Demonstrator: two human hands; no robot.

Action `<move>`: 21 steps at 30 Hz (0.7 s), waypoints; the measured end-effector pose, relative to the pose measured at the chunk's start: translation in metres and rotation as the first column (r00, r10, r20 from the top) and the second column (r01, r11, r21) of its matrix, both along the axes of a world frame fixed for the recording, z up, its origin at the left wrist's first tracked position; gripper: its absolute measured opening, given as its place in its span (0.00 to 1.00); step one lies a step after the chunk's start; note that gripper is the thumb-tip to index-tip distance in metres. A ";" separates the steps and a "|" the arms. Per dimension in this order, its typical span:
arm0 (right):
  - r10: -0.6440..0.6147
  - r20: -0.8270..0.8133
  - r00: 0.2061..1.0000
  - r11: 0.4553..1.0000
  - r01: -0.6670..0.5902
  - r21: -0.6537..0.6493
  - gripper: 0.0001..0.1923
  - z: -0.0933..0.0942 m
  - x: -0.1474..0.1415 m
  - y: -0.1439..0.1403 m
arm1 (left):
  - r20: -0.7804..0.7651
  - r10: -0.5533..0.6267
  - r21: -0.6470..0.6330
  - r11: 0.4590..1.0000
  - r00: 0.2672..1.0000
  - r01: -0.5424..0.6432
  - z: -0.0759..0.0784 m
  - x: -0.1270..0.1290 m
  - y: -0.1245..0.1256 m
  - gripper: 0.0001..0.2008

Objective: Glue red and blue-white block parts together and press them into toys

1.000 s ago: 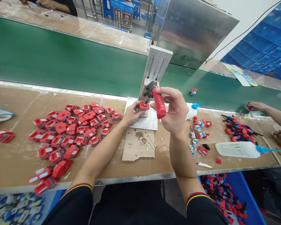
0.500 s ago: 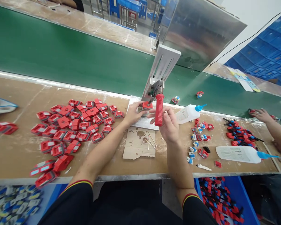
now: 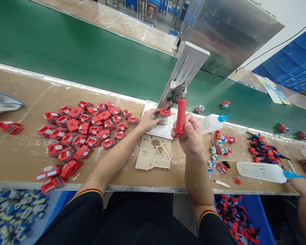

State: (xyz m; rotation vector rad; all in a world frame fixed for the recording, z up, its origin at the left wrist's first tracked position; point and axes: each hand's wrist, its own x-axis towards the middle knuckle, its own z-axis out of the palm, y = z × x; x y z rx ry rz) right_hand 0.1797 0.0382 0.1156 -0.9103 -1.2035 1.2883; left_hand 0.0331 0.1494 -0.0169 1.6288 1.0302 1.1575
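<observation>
Red lever handle [image 3: 181, 116] gripped in closed right hand [image 3: 191, 136], left hand [image 3: 149, 120] fingers pinching red part [image 3: 165, 112] under press [image 3: 180, 76]

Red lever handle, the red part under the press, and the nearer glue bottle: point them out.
red lever handle [image 3: 181, 117], head view, middle of the ribbed grip above the right hand.
red part [image 3: 165, 112], head view, its top face beside the left hand's fingertips.
glue bottle [image 3: 260, 170], head view, middle of the white body.

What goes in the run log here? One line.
left hand: steadies red part under press | right hand: grips red lever handle | red parts pile: left, on bench
</observation>
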 end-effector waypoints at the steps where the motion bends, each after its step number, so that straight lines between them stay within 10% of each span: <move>1: -0.001 0.008 1.000 1.000 0.001 0.001 0.33 0.000 0.000 0.000 | -0.011 -0.002 0.007 1.000 1.000 0.002 0.000 -0.001 0.000 0.20; 13: 0.080 0.140 0.987 0.994 -0.068 -0.089 0.32 0.006 0.004 -0.003 | -0.013 -0.039 0.020 0.999 0.999 0.039 -0.001 -0.001 -0.001 0.17; 21: -0.015 0.316 0.949 0.999 0.030 -0.041 0.31 -0.049 0.002 0.016 | 0.018 -0.048 -0.012 0.999 0.999 0.048 -0.002 -0.002 0.001 0.12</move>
